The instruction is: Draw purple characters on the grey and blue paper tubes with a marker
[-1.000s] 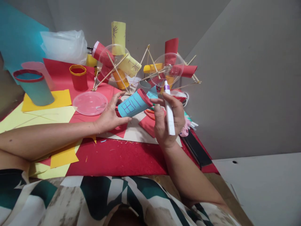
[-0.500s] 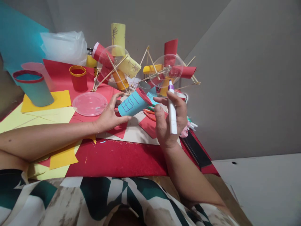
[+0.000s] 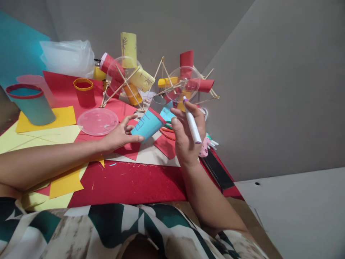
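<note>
My left hand grips the base of a blue paper-covered cup with a red rim and purple grid lines, tilted up to the right above the table. My right hand is closed on a white marker with a purple tip pointing up, and its fingertips touch the cup's rim. Both hands hover over red paper on the table.
A clear plastic lid lies left of the cup. A teal cup and a red cup stand at the left. Two skewer-and-cup wheels stand behind. Yellow paper, a plastic bag and a wall at the right.
The cup has tipped so its rim points more upward and away. My right hand has tilted the marker leftward. The view has shifted slightly.
</note>
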### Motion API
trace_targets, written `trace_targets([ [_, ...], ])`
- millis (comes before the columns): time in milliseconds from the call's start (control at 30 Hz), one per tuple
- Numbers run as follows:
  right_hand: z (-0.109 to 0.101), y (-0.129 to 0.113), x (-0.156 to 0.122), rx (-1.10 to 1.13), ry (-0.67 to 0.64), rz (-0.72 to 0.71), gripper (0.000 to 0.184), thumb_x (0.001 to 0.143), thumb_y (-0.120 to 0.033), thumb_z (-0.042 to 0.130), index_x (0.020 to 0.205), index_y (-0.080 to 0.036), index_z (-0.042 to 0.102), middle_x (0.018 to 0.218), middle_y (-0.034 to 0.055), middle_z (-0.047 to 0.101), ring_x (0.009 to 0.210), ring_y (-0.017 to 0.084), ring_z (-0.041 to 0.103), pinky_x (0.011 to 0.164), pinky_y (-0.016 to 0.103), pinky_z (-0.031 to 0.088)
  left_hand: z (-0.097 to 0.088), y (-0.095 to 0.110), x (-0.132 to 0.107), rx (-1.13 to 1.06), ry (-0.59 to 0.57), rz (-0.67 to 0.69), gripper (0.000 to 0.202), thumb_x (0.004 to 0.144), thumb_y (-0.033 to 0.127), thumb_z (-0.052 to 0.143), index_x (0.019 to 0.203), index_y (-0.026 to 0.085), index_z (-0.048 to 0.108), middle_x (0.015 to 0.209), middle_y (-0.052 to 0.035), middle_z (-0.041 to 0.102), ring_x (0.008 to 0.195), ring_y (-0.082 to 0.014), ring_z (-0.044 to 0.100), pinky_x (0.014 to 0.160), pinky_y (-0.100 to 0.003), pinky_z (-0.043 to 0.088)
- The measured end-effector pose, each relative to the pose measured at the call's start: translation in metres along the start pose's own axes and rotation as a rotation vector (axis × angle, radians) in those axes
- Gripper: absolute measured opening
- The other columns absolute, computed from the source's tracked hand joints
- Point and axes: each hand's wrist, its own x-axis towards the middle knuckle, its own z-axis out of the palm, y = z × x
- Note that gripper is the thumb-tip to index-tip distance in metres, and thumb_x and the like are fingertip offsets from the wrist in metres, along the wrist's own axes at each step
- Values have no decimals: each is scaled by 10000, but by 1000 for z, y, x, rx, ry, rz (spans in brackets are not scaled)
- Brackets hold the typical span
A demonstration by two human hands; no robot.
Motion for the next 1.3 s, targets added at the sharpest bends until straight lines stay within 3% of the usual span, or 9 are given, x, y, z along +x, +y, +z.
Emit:
trace_targets([
  [133, 7, 2, -3, 6, -24, 22, 421, 965, -407, 800, 1348, -314, 651, 1146, 28, 812, 1108, 216, 828, 892, 374, 711, -1, -1, 0, 194, 45, 156, 1054, 694, 402, 979, 1547, 288, 370, 1400, -177, 671, 1167, -347, 753, 978, -531, 630],
  [300, 15, -2, -6, -19, -22, -49, 324, 954, -330, 811, 1261, -321, 707, 1039, -20, 824, 994, 171, 834, 949, 353, 689, 1, -2, -2, 437, 125, 314, 1054, 734, 421, 933, 1596, 257, 347, 1364, -150, 634, 1233, -331, 679, 1042, -533, 591],
  [400, 14, -3, -7, -17, -43, -63, 303, 961, -370, 802, 1247, -320, 714, 1065, -9, 808, 965, 177, 823, 863, 341, 699, 3, -1, -4, 467, 86, 384, 1042, 745, 418, 924, 1601, 246, 355, 1411, -170, 622, 1284, -338, 647, 1046, -519, 587],
  [500, 7, -1, -3, -36, -52, -46, 316, 971, -394, 782, 1264, -310, 699, 1067, 1, 791, 997, 192, 804, 898, 368, 690, 3, 5, -3, 450, 11, 403, 1000, 788, 494, 909, 1600, 239, 383, 1449, -185, 633, 1279, -335, 665, 1054, -523, 588],
  [633, -8, 1, 7, -22, -86, -67, 351, 968, -396, 754, 1299, -316, 669, 1023, -4, 749, 955, 205, 773, 869, 404, 677, -3, 25, -3, 432, 90, 538, 628, 939, 583, 773, 1437, 246, 593, 1421, -142, 690, 1262, -291, 691, 1081, -486, 590],
  [767, -16, -3, 11, 33, -172, -72, 340, 960, -387, 731, 1285, -328, 650, 1008, -12, 710, 935, 207, 763, 862, 420, 672, -3, 51, -14, 502, 160, 691, 270, 1044, 432, 694, 1227, 240, 744, 1225, -83, 774, 1031, -200, 741, 913, -361, 641],
  [867, -16, -11, 7, 62, -233, -65, 347, 957, -413, 741, 1279, -327, 647, 1041, -6, 711, 931, 209, 763, 884, 441, 674, 1, 65, -23, 586, 76, 725, 213, 1029, 386, 718, 1171, 244, 790, 1199, -79, 810, 870, -174, 744, 800, -337, 645],
  [1000, -10, -20, 1, 45, -310, -55, 329, 963, -470, 721, 1242, -311, 647, 1069, 3, 724, 897, 207, 765, 885, 459, 685, 1, 75, -25, 709, -65, 706, 220, 999, 430, 742, 1124, 268, 821, 1164, -80, 838, 953, -219, 777, 869, -379, 658],
  [1300, -3, -21, 0, 154, -404, -108, 295, 994, -352, 665, 1282, -303, 622, 1010, -17, 734, 879, 184, 777, 851, 386, 680, -5, 76, -15, 699, -297, 628, 125, 964, 360, 772, 948, 252, 833, 856, -33, 822, 734, -179, 746, 693, -297, 601],
])
